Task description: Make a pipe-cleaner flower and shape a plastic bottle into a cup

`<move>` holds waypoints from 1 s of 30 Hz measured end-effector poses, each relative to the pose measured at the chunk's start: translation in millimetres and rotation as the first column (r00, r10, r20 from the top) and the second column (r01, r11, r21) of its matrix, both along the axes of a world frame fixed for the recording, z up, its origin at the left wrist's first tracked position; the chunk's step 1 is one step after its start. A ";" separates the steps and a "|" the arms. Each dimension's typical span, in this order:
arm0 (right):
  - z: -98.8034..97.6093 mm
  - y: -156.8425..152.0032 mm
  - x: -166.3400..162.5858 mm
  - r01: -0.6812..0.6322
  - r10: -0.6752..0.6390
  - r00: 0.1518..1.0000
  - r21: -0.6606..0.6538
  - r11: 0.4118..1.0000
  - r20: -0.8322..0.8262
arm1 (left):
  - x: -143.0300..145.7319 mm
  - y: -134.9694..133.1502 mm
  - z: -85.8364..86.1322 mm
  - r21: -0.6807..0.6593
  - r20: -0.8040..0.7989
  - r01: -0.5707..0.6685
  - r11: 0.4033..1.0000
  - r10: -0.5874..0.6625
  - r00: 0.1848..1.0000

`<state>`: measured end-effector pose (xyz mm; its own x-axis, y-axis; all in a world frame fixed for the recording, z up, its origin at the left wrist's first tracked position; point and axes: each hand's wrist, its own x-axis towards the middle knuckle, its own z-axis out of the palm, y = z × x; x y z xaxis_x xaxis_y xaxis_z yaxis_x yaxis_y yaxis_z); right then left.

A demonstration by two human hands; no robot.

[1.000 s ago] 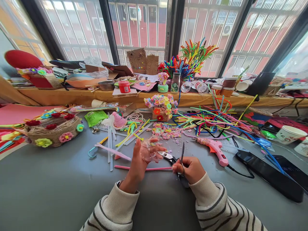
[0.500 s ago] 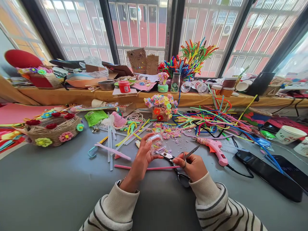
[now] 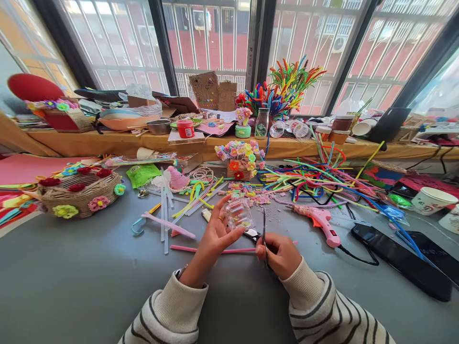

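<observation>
Between the thumb and fingers of my left hand (image 3: pixel 215 227) is a clear plastic cup (image 3: pixel 241 214), tilted above the table. My right hand (image 3: pixel 281 253) grips a small pair of scissors (image 3: pixel 264 229) with the blades pointing up, just right of the cup and apart from it. Under my hands lie a larger pair of black-handled scissors (image 3: pixel 252 234), mostly covered, and a pink pipe cleaner (image 3: pixel 181 248) running sideways. Tiny pink and yellow fluffy clippings (image 3: pixel 260 196) are scattered on the table behind the cup.
A pink hot glue gun (image 3: pixel 324 222) and a black phone (image 3: pixel 398 260) lie at the right. Tangled pipe cleaners (image 3: pixel 304 177) spread behind them. At the left stand a twine basket (image 3: pixel 82 193) with flowers and several clear glue sticks (image 3: pixel 164 220). A flower pot (image 3: pixel 239 167) stands at the back.
The scissors in my right hand have swung from pointing right to upright, and that hand has moved slightly left. My left hand has turned the cup a little.
</observation>
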<state>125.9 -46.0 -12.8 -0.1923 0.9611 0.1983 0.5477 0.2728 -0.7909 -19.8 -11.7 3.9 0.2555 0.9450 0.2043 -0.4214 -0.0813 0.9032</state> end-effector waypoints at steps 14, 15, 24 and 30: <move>4.8 -4.2 -0.3 -0.099 0.099 0.992 -0.001 0.995 0.079 | -9.0 -5.9 8.9 0.042 -0.076 0.235 0.971 -0.232 0.970; 4.2 -4.3 0.1 -0.109 0.109 0.991 -0.005 0.994 0.079 | -9.1 -5.8 8.5 0.049 -0.078 0.229 0.972 -0.225 0.971; 7.0 -5.9 0.6 -0.087 0.087 0.992 0.003 0.996 0.092 | -3.2 -4.7 2.3 -0.028 0.013 0.094 0.995 -0.094 0.995; 7.5 -2.6 6.4 0.162 -0.193 0.946 0.138 0.977 0.260 | -5.2 -5.5 6.8 -0.194 0.148 0.198 0.961 -0.170 0.974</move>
